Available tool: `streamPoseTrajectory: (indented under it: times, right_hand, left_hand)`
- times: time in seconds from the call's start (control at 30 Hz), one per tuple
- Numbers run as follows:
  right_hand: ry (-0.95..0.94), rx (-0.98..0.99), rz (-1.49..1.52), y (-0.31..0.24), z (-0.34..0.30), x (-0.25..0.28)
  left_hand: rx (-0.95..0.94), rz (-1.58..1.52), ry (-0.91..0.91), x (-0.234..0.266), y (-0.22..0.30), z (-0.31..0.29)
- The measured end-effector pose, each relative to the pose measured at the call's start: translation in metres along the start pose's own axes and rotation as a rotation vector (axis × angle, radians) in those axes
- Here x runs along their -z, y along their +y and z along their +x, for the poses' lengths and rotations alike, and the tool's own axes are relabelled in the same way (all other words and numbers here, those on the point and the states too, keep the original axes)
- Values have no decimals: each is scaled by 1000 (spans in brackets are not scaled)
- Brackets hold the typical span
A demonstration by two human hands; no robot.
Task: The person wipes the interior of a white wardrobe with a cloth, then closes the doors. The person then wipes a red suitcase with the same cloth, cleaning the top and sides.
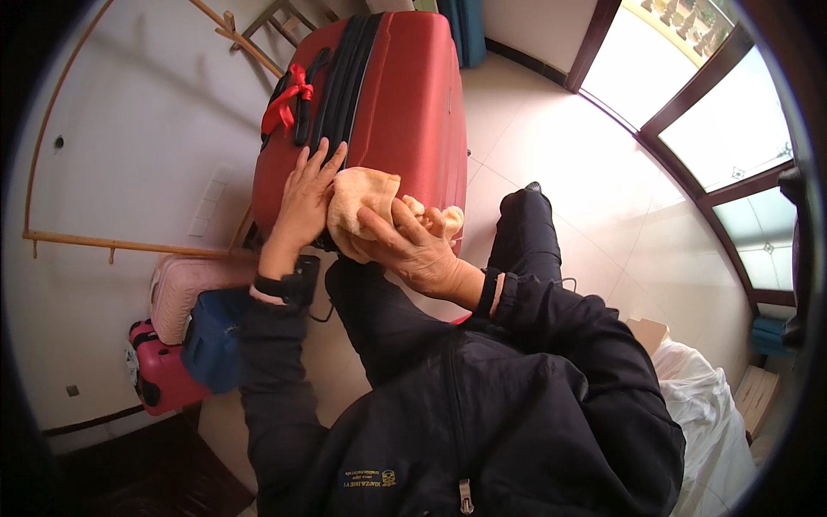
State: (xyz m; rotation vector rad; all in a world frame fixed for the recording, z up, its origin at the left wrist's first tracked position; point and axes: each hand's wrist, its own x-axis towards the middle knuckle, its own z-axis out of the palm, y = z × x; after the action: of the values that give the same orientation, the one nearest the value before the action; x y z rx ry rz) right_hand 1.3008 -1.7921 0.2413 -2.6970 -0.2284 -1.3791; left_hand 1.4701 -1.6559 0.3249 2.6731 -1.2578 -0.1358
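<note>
A large red hard-shell suitcase [409, 99] lies in front of me, with a black zipper band running along it. A red ribbon [289, 99] is tied to its black carry handle [312, 86]. My right hand [422, 254] presses a crumpled peach cloth [362, 194] onto the near end of the case, fingers curled into the fabric. My left hand [303, 194] lies on the case beside the cloth, near the zipper band, its fingers stretched out and apart.
To the left stand a pink suitcase [202, 284], a blue bag [211, 336] and a magenta suitcase [164, 375]. A wooden rack [129, 246] runs along the wall. At right are white plastic sheeting [702, 414] and dark-framed glass doors [680, 129]. My legs flank the case's near end.
</note>
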Motion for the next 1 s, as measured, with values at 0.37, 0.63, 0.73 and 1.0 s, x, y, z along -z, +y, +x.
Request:
streamPoseTrajectory:
  times: [0.37, 0.63, 0.73, 1.0]
  right_hand:
    - [-74, 298, 13, -18, -13, -9]
    - [-121, 499, 97, -3, -18, -15]
    - [-139, 453, 106, -6, -32, -28]
    - [-518, 556, 100, -19, -116, -80]
  left_hand:
    - [-2, 9, 26, 0, 5, -19]
    - [13, 122, 174, -22, -6, -19]
    - [19, 110, 188, -23, -6, -16]
    - [20, 92, 208, -29, -9, -14]
